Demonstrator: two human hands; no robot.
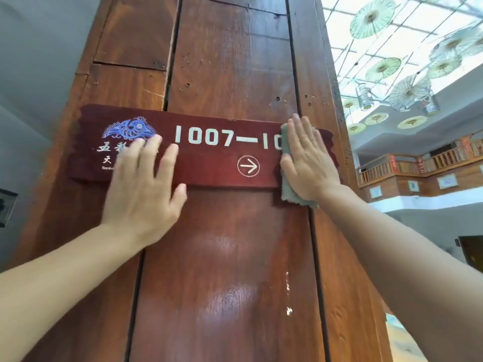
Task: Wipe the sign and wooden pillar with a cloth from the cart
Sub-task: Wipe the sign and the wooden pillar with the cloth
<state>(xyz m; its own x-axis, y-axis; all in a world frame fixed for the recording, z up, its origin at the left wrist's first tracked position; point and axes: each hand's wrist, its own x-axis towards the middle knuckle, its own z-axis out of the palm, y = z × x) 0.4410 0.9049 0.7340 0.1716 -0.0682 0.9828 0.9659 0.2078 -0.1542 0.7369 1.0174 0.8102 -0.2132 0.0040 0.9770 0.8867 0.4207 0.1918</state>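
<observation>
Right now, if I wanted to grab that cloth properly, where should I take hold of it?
Probably the loose bottom corner of the cloth, coming from below. It hangs free under the right hand, past the lower edge of the sign, while the rest lies pressed flat beneath the palm.

Wooden pillar [230,257] showing glossy varnish, rough cracked grain at 12 o'clock; sign [209,163] looking smooth lacquered wood; cloth [287,189] appearing soft, matt.

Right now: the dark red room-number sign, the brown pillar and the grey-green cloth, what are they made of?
Dark red room-number sign: looks like stained wood, semi-gloss; grain shows, lettering seems painted or inlaid.
Brown pillar: wooden planks, varnished; grain, cracks and glare patches.
Grey-green cloth under the right hand: soft, matte fabric, possibly microfibre.
</observation>
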